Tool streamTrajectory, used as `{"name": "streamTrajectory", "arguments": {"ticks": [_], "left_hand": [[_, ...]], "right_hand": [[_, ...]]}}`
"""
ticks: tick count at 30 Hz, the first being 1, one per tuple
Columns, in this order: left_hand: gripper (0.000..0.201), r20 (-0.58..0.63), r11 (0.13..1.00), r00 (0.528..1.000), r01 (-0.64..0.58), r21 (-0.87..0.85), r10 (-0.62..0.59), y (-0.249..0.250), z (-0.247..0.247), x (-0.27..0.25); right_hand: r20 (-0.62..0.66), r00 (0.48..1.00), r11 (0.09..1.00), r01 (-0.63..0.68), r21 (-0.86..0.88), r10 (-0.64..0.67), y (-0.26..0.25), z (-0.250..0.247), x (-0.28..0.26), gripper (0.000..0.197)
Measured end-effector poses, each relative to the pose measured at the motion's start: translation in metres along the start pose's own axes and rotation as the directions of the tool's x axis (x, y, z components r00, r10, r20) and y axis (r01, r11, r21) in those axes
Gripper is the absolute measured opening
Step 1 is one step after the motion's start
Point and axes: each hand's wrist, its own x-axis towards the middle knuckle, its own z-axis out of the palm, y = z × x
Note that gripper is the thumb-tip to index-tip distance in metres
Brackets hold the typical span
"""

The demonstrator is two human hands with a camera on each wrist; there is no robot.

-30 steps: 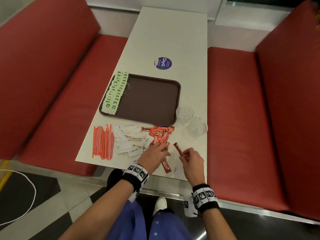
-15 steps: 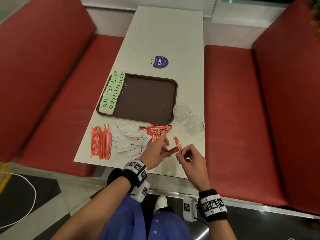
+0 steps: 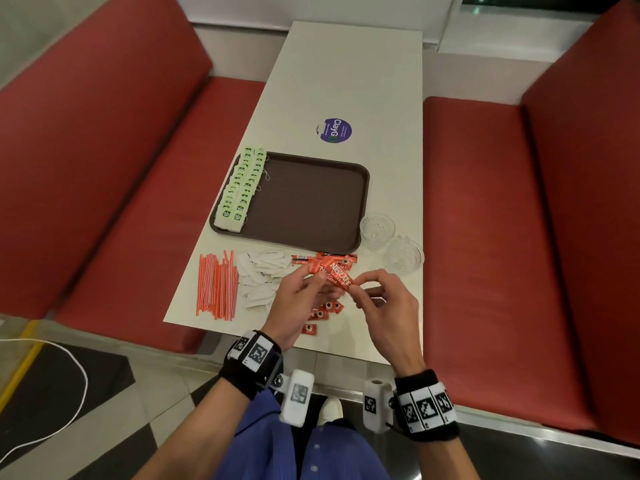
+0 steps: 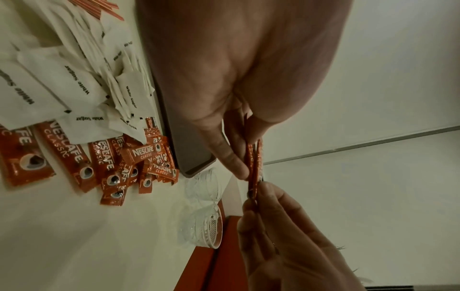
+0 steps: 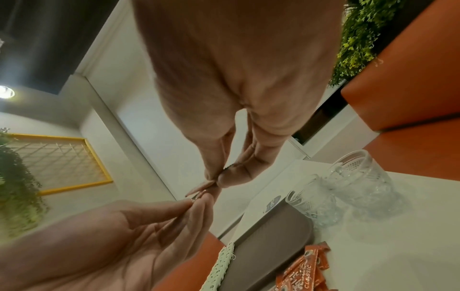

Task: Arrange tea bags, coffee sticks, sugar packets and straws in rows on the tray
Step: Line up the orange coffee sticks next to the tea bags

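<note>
Red Nescafe coffee sticks are held in the air over the table's near edge. My left hand pinches one end and my right hand pinches the other. In the left wrist view two sticks show edge-on between the fingers. More coffee sticks lie loose on the table under my hands. White sugar packets are piled to their left, and beyond those lie orange straws. On the brown tray, green tea bags stand in two rows along the left side.
Two clear glasses stand right of the tray near the table's right edge. A round purple sticker lies beyond the tray. Red bench seats flank the white table.
My left hand picked a coffee stick up off the table and brought it to the one in my right hand. Both hands now hold the sticks together, higher than before.
</note>
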Motion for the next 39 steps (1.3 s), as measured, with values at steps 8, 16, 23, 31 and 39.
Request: {"name": "streamTrajectory", "arguments": {"ticks": [8, 16, 23, 31, 39], "left_hand": [[0.026, -0.057, 1.0, 0.998, -0.018, -0.008, 0.018, 0.017, -0.006, 0.0], [0.021, -0.103, 0.992, 0.987, -0.119, 0.032, 0.122, 0.036, -0.033, 0.03], [0.029, -0.141, 0.987, 0.98, -0.128, 0.098, 0.141, 0.068, -0.08, 0.098], [0.02, -0.308, 0.989, 0.941, -0.147, 0.005, 0.142, 0.094, -0.138, 0.217], [0.014, -0.289, 0.769, 0.876, -0.133, 0.625, 0.387, 0.102, -0.191, 0.306]], "right_hand": [[0.108, 0.99, 0.995, 0.091, -0.032, -0.087, -0.007, 0.01, 0.016, 0.018], [0.119, 0.991, 0.977, -0.089, 0.193, 0.066, -0.03, 0.036, 0.057, 0.012], [0.207, 0.971, 0.941, -0.174, 0.291, 0.116, -0.042, 0.079, 0.128, 0.015], [0.201, 0.965, 0.931, -0.223, 0.288, 0.169, -0.029, 0.147, 0.248, 0.012], [0.041, 0.944, 0.929, -0.328, 0.17, 0.326, 0.007, 0.199, 0.36, 0.01]]}}
